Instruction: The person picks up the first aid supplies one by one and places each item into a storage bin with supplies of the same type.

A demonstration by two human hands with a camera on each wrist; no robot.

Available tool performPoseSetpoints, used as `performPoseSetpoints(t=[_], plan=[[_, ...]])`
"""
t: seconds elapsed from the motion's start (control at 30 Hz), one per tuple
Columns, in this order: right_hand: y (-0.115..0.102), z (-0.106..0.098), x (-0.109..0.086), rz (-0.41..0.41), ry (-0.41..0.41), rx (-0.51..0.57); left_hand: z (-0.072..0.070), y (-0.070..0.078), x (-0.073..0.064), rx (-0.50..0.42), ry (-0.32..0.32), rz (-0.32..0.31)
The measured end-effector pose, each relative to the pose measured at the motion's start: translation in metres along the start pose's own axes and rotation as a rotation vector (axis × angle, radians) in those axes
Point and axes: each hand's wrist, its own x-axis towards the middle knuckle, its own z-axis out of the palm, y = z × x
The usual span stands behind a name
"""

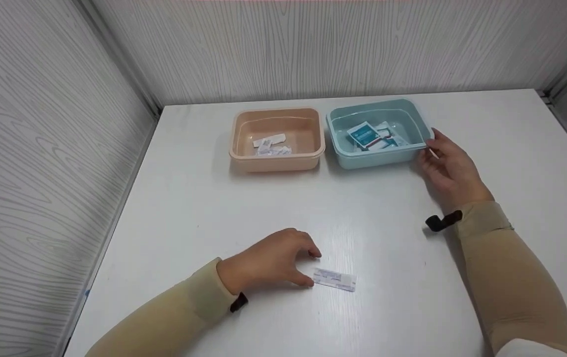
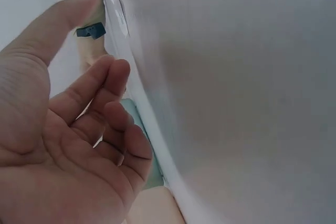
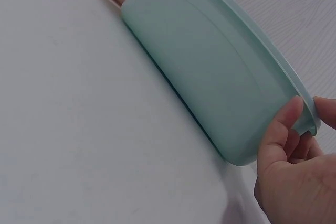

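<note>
My right hand (image 1: pixel 449 166) pinches the near right corner of a light blue plastic basin (image 1: pixel 377 159), thumb and fingers on either side of the rim. The right wrist view shows this grip at the basin's rim (image 3: pixel 281 66). Inside the basin lie several teal-and-white packets (image 1: pixel 364 135). My left hand (image 1: pixel 273 260) is low over the table, thumb and fingers spread apart and gently curved, with nothing between them. Just off its thumb tip, a small flat white strip packet (image 1: pixel 335 280) with bluish print lies on the table. In the left wrist view the palm (image 2: pixel 68 166) faces the camera.
A peach plastic basin (image 1: pixel 277 164) stands left of the blue one, with several small white strip packets (image 1: pixel 269 141) in it. Both stand toward the back of the white table (image 1: pixel 204 198). Grey wood-grain panels (image 1: pixel 283 49) rise behind it and at the left.
</note>
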Motion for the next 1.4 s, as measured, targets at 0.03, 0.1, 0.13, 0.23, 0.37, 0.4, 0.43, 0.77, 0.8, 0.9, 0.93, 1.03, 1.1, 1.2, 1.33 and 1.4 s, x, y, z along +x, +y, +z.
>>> performPoseSetpoints(t=[0.03, 0.1, 0.13, 0.23, 0.37, 0.4, 0.43, 0.77, 0.8, 0.9, 0.93, 1.03, 1.1, 1.2, 1.33, 1.4], plan=[[0.0, -0.001, 0.0, 0.002, -0.001, 0.0, 0.001, 0.001, 0.001, 0.012, -0.003, 0.006], [-0.001, -0.001, -0.001, 0.005, -0.002, -0.002, 0.002, 0.002, 0.002, 0.037, -0.004, 0.022], [-0.001, -0.001, -0.002, 0.007, -0.002, 0.004, 0.003, 0.004, 0.003, 0.047, -0.004, 0.025], [-0.002, -0.001, -0.002, 0.009, 0.001, 0.003, 0.004, 0.007, 0.004, 0.078, -0.001, 0.031], [-0.001, 0.001, -0.001, 0.0, 0.002, -0.032, 0.006, 0.007, 0.005, 0.076, -0.003, 0.028], [-0.001, 0.001, -0.001, -0.003, -0.001, -0.046, 0.006, 0.007, 0.004, 0.063, -0.004, 0.026], [0.0, 0.002, -0.001, -0.008, -0.004, -0.059, 0.006, 0.007, 0.004, 0.049, -0.004, 0.026], [0.002, 0.002, 0.0, -0.037, -0.009, -0.148, 0.006, 0.007, 0.002, 0.009, 0.021, 0.051], [0.002, 0.002, 0.0, -0.036, -0.007, -0.143, 0.006, 0.007, 0.002, 0.005, 0.024, 0.049], [0.001, 0.003, 0.001, -0.034, 0.005, -0.118, 0.003, 0.009, 0.001, -0.029, 0.021, 0.031], [0.001, 0.003, 0.001, -0.035, 0.007, -0.12, 0.002, 0.009, 0.001, -0.044, 0.019, 0.023], [0.001, 0.003, 0.001, -0.038, 0.008, -0.13, -0.002, 0.012, -0.001, -0.087, 0.01, -0.005], [0.002, 0.003, 0.002, -0.04, 0.013, -0.144, -0.006, 0.014, -0.003, -0.107, 0.012, -0.02], [0.002, 0.003, 0.001, -0.044, 0.016, -0.155, -0.015, 0.018, -0.006, -0.127, 0.028, -0.029], [0.002, 0.003, 0.0, -0.037, 0.013, -0.134, -0.031, 0.024, -0.011, -0.127, 0.078, -0.002], [0.002, 0.002, 0.0, -0.034, 0.017, -0.112, -0.04, 0.028, -0.014, -0.118, 0.105, 0.021]])
